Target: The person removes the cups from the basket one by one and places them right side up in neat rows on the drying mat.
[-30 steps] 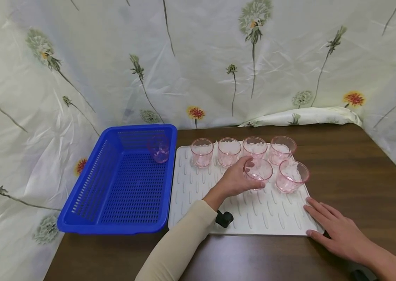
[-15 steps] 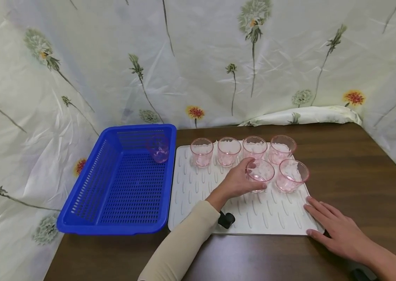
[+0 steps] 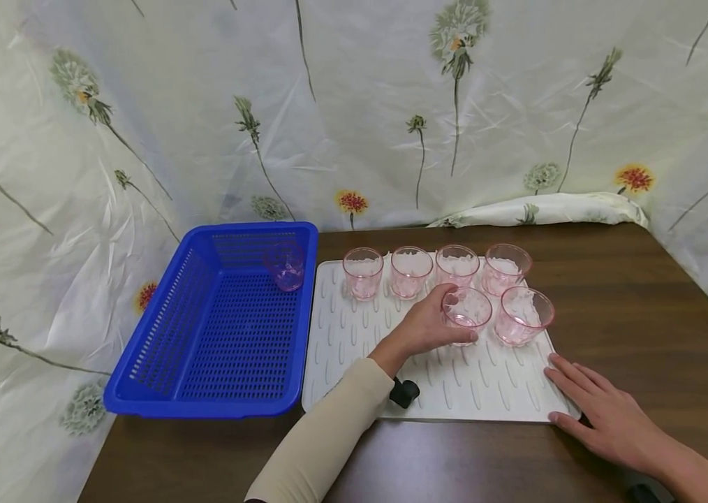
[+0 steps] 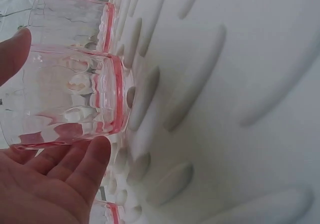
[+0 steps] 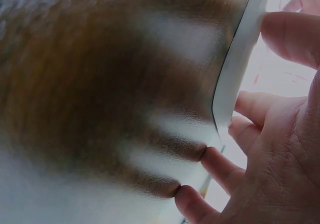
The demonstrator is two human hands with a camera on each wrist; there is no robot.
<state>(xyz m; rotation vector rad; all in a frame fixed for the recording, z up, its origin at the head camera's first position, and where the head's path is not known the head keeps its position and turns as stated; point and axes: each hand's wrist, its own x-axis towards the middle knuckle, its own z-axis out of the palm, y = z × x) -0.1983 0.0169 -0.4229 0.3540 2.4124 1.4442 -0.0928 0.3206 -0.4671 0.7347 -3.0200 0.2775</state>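
My left hand (image 3: 426, 325) holds a pink-tinted clear glass (image 3: 468, 311) between thumb and fingers, over the white ridged drying mat (image 3: 354, 370). In the left wrist view the glass (image 4: 75, 94) stands upright with its base at the mat surface; whether it bears its full weight there I cannot tell. Just to its right is another pink glass (image 3: 522, 318). Several matching glasses form a row behind, such as the leftmost glass (image 3: 362, 274). My right hand (image 3: 611, 419) lies by the mat's front right corner, fingers extended, fingertips (image 5: 192, 204) on the mat's edge and the table.
A blue perforated plastic basket (image 3: 209, 409) stands left of the mat, with one pink glass (image 3: 287, 269) at its back right corner. Beneath everything is a dark wooden table (image 3: 630, 300). Flower-patterned cloth (image 3: 354, 126) hangs behind and at the sides.
My left hand and its glass have shifted slightly to the right, toward the neighbouring glass, then stayed nearly still. The right hand keeps its place at the mat's corner.
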